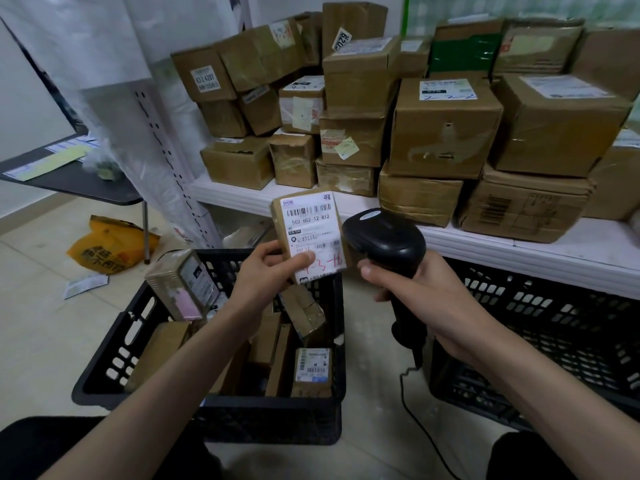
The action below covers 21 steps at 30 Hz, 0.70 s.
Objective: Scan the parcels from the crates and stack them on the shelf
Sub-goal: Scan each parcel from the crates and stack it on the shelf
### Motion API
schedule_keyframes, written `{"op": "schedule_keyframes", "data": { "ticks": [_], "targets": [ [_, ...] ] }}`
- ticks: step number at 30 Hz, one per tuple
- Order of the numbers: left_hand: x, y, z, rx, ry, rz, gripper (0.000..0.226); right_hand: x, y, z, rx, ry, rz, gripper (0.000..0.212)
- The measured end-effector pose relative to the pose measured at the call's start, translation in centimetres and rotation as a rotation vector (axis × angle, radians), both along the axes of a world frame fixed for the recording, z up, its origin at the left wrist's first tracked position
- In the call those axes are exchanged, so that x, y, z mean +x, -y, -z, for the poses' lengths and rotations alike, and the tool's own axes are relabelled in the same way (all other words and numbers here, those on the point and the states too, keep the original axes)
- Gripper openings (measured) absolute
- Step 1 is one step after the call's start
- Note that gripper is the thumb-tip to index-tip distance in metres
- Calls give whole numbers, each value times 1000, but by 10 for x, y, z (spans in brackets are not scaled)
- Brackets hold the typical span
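My left hand (pixel 268 271) pinches a small brown parcel (pixel 309 226) by its lower edge, its white barcode label with red handwriting facing me. My right hand (pixel 412 289) grips the handle of a black barcode scanner (pixel 384 239), whose head sits just right of the parcel, almost touching it. Both are held above a black plastic crate (pixel 104 362) that holds several small cardboard parcels (pixel 313 370). Behind them runs a white shelf (pixel 485 242) stacked with many brown boxes (pixel 443 129).
A second black crate (pixel 554 327) stands on the floor at the right, under the shelf. The scanner's cable (pixel 420 424) trails down between the crates. A dark table (pixel 69 178) with papers is at the left, with a yellow bag (pixel 110 247) on the floor below it.
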State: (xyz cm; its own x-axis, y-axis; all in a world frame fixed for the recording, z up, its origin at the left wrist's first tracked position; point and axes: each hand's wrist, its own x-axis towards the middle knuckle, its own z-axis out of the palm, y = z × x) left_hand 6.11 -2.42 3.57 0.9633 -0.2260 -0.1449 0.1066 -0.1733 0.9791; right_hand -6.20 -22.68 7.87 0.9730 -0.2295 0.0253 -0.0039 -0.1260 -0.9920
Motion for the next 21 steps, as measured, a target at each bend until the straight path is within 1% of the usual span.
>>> {"op": "schedule_keyframes", "data": {
  "ticks": [3, 8, 9, 11, 13, 15, 19, 21],
  "targets": [
    [-11, 6, -13, -29, 9, 24, 63, 4, 1, -2, 19, 15, 75, 24],
    [-29, 15, -24, -93, 41, 95, 54, 6, -5, -8, 140, 36, 40, 30],
    [-30, 16, -25, -105, 55, 105, 55, 6, -6, -8, 149, 45, 41, 30],
    [-31, 17, -30, -133, 87, 111, 65, 7, -7, -11, 165, 74, 56, 27],
    [-33, 21, -35, -162, 113, 86, 71, 8, -8, -16, 197, 103, 42, 24],
    [-32, 23, -46, -188, 145, 44, 67, 11, -10, -21, 218, 118, 7, 27],
    [-12, 16, -85, -306, 196, -91, 70, 17, -15, -28, 289, 141, -9, 15],
    [8, 11, -110, -354, 217, -182, 65, 19, -15, -30, 296, 142, 1, 15]
  ]
}}
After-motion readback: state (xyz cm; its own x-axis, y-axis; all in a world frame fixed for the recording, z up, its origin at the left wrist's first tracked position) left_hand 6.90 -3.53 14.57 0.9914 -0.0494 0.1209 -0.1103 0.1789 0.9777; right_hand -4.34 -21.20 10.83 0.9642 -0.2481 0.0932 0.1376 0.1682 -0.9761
